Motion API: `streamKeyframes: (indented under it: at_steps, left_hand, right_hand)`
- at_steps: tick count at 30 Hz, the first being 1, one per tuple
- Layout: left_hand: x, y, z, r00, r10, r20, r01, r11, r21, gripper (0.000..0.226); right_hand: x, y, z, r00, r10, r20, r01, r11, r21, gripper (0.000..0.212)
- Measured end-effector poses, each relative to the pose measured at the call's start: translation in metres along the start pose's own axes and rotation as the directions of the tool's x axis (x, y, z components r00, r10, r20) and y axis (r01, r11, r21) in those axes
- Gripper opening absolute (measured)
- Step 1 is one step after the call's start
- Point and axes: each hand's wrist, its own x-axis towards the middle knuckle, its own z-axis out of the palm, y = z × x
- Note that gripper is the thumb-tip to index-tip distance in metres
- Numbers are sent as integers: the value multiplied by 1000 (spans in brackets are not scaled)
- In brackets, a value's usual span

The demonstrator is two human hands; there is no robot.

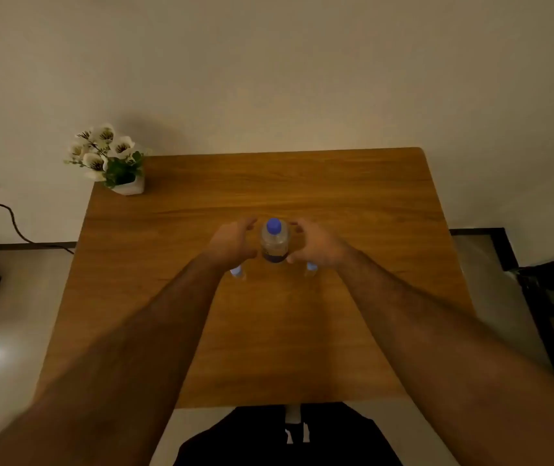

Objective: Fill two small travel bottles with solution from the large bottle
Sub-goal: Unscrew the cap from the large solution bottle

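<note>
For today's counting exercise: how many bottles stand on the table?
3. The large bottle stands mid-table between the hands; one small bottle peeks out under the left wrist, another under the right. Both are partly hidden.

I see a wooden table (319,183) with a smooth, satin-matt top and visible grain. The large bottle (274,243) looks like clear, glossy plastic, with a smooth blue plastic cap (273,226). The flowers (102,151) sit in a small white pot (132,188) of matt finish. The floor (6,331) is polished and glossy, mirroring a lamp. The wall (268,62) is matt.
</note>
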Motion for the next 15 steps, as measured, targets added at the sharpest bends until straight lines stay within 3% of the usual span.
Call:
streamKeyframes:
  at_steps: [3,9,15]
  left_hand:
    - [6,2,-1,997,61,54,-64,997,50,83]
    - [12,2,1,980,194,35,-193,981,-34,62]
    - [11,3,-7,970,239,36,-233,965,-116,58]
  right_hand:
    - [8,-3,4,995,-91,39,89,994,59,89]
    - [18,2,12,981,-193,-32,196,973,122,72]
    - [15,-1,2,972,-233,-14,233,964,125,74]
